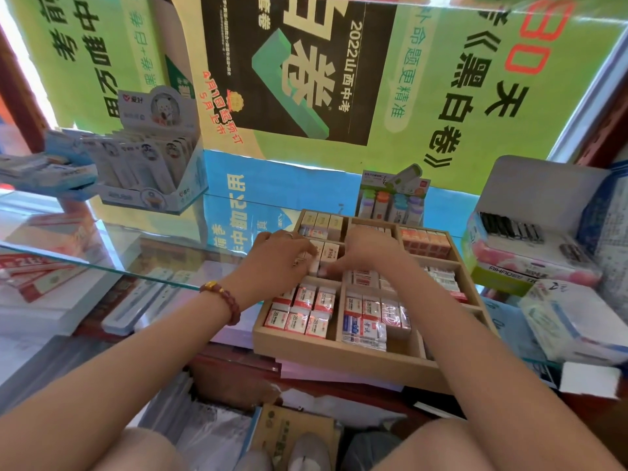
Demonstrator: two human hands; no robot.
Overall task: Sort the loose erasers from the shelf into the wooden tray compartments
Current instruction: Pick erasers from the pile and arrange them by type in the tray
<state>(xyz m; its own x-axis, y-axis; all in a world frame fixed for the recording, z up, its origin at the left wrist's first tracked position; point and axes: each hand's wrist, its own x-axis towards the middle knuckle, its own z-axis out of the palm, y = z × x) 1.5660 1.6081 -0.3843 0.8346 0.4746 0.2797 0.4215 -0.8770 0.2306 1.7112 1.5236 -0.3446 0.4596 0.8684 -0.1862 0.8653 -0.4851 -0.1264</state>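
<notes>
Beige erasers in wooden tray between both grips; left hand pinches them, right hand unclear.

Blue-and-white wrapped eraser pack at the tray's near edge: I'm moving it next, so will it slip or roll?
Probably slippery: the blue-and-white plastic-wrapped eraser pack shows glossy film. Likely stiff and light, a small flat-sided block, so unlikely to roll. It seems askew in the wooden tray, so a push may slide it.

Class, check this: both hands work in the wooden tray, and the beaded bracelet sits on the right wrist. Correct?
No: the head view shows the beaded bracelet on the left wrist. Left hand and right hand work in the wooden tray.
</notes>
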